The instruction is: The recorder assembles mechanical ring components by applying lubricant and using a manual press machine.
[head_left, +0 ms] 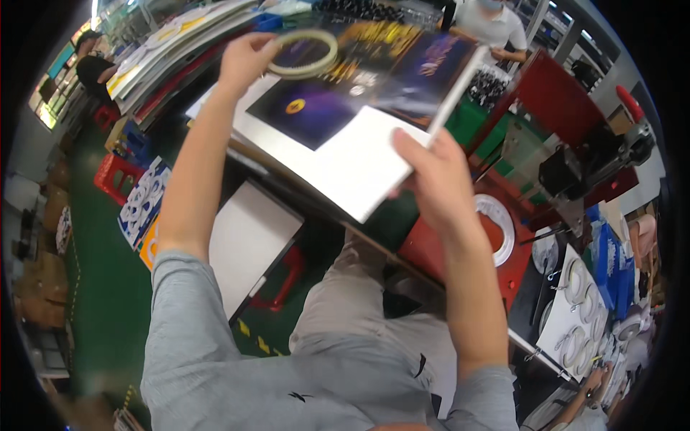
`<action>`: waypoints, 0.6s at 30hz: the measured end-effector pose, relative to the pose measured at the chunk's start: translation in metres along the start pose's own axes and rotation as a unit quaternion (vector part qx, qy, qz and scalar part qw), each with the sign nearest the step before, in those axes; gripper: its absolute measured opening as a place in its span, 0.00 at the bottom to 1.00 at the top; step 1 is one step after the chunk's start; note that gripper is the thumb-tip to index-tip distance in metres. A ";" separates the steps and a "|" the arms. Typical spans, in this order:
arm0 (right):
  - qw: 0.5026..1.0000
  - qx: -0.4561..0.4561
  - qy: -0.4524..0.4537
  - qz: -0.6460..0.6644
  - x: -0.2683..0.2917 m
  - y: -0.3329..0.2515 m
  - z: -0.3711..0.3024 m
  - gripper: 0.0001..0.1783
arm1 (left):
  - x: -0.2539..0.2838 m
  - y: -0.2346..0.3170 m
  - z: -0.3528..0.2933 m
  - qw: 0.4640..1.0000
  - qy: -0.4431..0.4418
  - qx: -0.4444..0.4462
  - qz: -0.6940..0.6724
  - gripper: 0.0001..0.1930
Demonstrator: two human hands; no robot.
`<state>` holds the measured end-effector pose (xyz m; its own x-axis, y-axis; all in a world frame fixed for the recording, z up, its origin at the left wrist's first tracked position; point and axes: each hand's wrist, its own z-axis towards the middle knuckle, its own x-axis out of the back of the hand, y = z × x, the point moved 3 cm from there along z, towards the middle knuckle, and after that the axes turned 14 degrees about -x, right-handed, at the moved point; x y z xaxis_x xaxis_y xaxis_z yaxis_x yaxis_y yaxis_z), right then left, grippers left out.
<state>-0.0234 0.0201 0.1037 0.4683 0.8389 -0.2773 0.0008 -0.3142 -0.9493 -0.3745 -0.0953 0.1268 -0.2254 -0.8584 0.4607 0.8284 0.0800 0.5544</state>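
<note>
My left hand (pixel 248 63), at the far left of the work surface, pinches the edge of a pale yellowish ring (pixel 333 54) that is tilted above a dark printed sheet. My right hand (pixel 438 169) grips a blank white sheet (pixel 363 161), thumb on top and fingers mostly hidden below. Beneath lies the dark purple and gold printed sheet (pixel 298 122), partly covered by the white one. Under it is a larger white board (pixel 269 147), which reaches toward the table's near edge. The picture is slightly blurred around both hands.
At right stands a red machine (pixel 557 100) with a red-handled lever; a white ring (pixel 501 248) lies on its red base. A board of white rings (pixel 575 316) is farther right. Stacked sheets (pixel 165 54) are at the far left. A white panel (pixel 251 230) stands below left. Other people work nearby.
</note>
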 end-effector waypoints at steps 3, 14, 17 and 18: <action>0.993 0.084 0.073 -0.047 0.007 0.013 -0.089 0.17 | 0.047 0.060 -0.038 0.993 0.025 -0.042 -0.108 0.18; 0.874 -0.090 0.438 -0.192 0.223 0.111 -0.442 0.13 | 0.015 0.192 -0.201 0.911 -0.208 0.027 -0.356 0.13; 0.858 -0.095 0.504 -0.042 0.243 0.154 -0.579 0.24 | -0.047 0.241 -0.236 0.836 -0.339 0.073 -0.425 0.14; 0.845 -0.110 0.524 -0.003 0.231 0.164 -0.626 0.24 | -0.071 0.250 -0.249 0.805 -0.359 0.051 -0.470 0.13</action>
<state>0.6383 -0.1158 -0.0233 0.9924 0.0239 0.1204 0.1169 -0.4830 -0.8678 -0.0232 -0.1404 0.0597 -0.9965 -0.0529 0.0652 0.0800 -0.3605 0.9293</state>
